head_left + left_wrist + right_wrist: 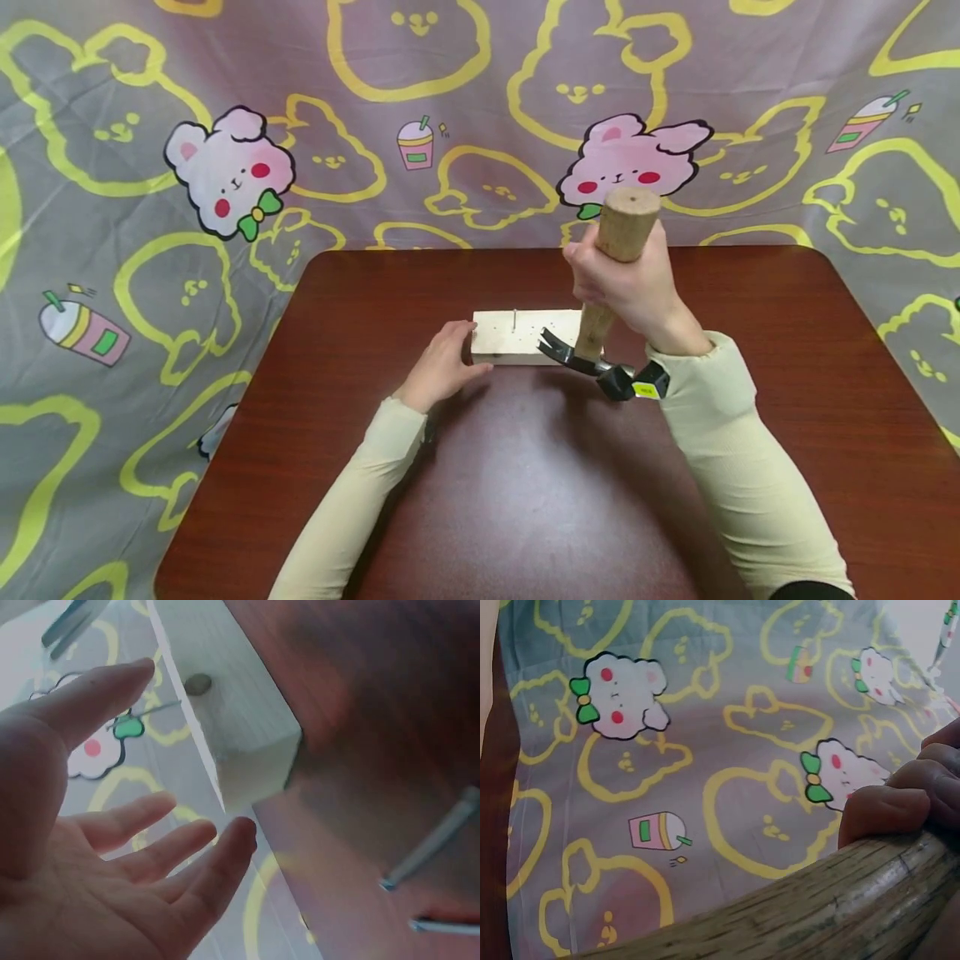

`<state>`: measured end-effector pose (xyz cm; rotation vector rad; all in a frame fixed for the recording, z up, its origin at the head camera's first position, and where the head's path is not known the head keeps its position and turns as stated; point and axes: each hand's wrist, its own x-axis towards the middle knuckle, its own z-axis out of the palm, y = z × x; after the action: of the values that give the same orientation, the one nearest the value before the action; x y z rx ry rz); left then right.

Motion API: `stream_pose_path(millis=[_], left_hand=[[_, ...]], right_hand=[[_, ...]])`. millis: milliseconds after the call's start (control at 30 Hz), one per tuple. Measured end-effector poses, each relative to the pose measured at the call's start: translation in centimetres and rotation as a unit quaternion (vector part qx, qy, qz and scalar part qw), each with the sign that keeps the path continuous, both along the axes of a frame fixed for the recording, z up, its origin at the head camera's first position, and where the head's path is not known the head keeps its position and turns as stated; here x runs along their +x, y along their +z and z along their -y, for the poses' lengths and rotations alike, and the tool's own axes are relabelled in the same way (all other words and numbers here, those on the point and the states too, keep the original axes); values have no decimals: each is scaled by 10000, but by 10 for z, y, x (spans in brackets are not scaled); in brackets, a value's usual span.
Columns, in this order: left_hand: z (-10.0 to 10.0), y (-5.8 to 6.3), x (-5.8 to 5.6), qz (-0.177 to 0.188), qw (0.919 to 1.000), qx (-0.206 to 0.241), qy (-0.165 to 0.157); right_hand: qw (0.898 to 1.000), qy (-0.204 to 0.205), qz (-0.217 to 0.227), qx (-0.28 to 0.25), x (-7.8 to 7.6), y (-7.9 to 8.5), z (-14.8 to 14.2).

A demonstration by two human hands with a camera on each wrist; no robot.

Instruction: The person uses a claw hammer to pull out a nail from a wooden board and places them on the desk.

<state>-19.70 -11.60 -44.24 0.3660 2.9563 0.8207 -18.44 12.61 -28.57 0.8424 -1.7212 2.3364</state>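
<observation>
My right hand [626, 279] grips the wooden handle of a claw hammer [592, 329], its butt end up and its metal head low by the right front of a pale wooden block [525, 357]. A thin nail [514, 320] stands upright in the block's top. Beside the block's left end is my left hand [447, 362], thumb and fingers spread and relaxed. In the left wrist view, a gap shows between those fingers and the block [240, 705]. The handle [817, 907] crosses the right wrist view under curled fingers [885, 810].
Several small marks dot the block's top. The block lies on a brown table [375, 292]. Two nail-like metal rods [427, 844] show at the right of the left wrist view. A patterned cloth [480, 125] hangs behind and beside the table.
</observation>
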Motion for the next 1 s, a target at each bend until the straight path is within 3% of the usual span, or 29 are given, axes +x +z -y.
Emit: stream_pose_path(millis=[167,400,533,1000], left_hand=[[-19,1,-14,128,9980,-602,-140],[-36,3,-28,419,9954,-860,-91],[-39,4,-33,467,9929,-1069,-209],[-37,3,-43,444,9876,-1442,-438]], right_hand=[[9986,-98,186,489,-12,3,9],[9940,-50,315,1043,-28,-2,17],[9889,-164,445,1408,-33,-2,22],[9807,-73,854,1759,-63,2,47]])
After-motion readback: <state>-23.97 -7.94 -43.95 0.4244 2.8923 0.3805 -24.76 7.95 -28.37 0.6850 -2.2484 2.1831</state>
